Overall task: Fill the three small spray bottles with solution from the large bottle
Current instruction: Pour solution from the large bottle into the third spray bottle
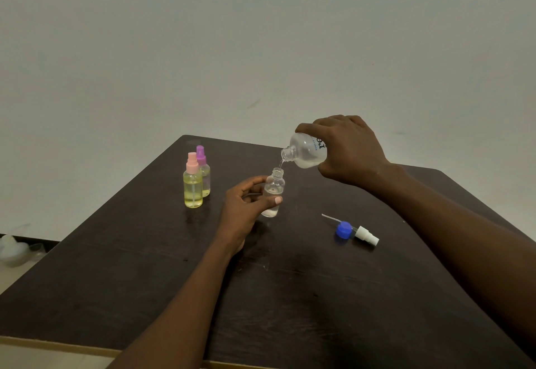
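My left hand [246, 203] holds a small clear spray bottle [274, 187] upright above the dark table, its neck uncapped. My right hand [348, 151] grips the large clear bottle [307, 151], tilted with its open mouth over the small bottle's neck. A thin stream of clear liquid runs between them. The small bottle is partly filled. Two capped small bottles stand at the left: one with a pink sprayer [193, 186] and yellowish liquid, and behind it one with a purple sprayer [204, 168].
A blue cap [343, 229] and a white spray pump [367, 235] with its thin tube lie on the dark wooden table [290, 296] at the right. A plain wall stands behind. Pale objects [13, 250] sit on the floor at the far left.
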